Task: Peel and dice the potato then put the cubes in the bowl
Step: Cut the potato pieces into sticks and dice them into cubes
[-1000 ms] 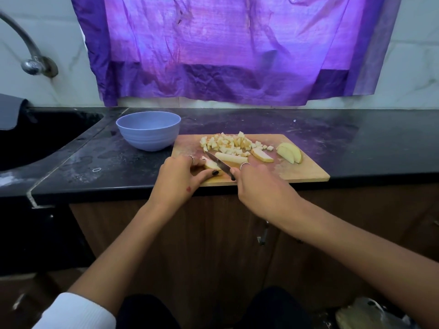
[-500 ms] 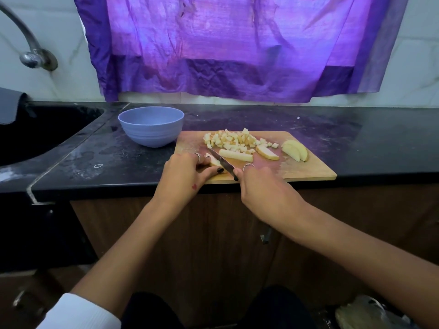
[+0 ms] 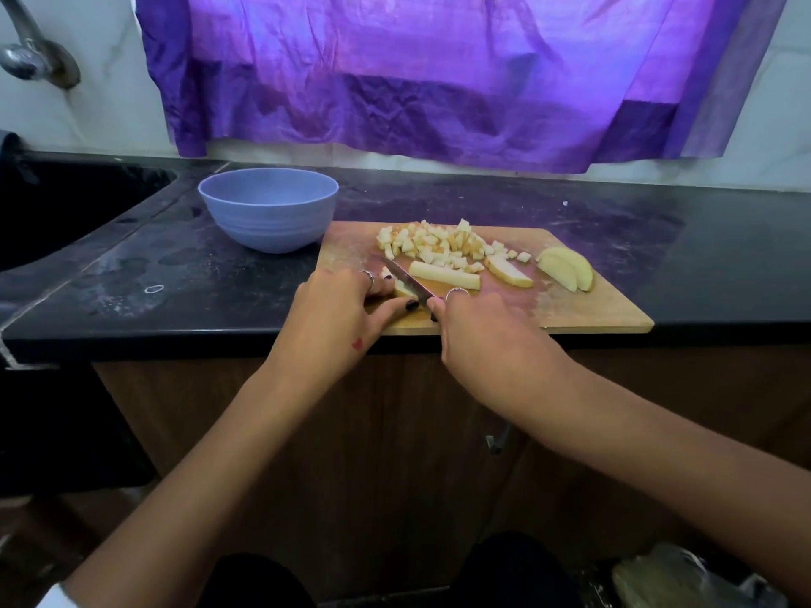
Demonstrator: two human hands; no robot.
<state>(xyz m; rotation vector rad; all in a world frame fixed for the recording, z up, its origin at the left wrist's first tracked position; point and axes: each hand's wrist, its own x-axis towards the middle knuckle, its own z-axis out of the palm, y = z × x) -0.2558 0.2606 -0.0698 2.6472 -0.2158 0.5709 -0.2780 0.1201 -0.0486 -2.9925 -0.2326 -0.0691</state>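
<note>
At the near edge of the cutting board (image 3: 592,315), a knife (image 3: 408,282) is gripped by the curled right hand (image 3: 482,331), its blade angled far-left. A small potato piece (image 3: 401,289) is pinched against the board by the left hand (image 3: 338,313), touching the blade. Farther on, potato strips (image 3: 443,276) and wedges (image 3: 566,267) are seen, then a heap of cubes (image 3: 443,245). The bowl (image 3: 267,208) is placed far-left, just beside the board, on the counter (image 3: 702,256).

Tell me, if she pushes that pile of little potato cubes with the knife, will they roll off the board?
Probably not far. The potato cubes have flat cut faces, so they should slide or tumble rather than roll. They look small and light, so the knife would likely move them easily. Their cut faces may be damp, so some might stick to the cutting board.
</note>
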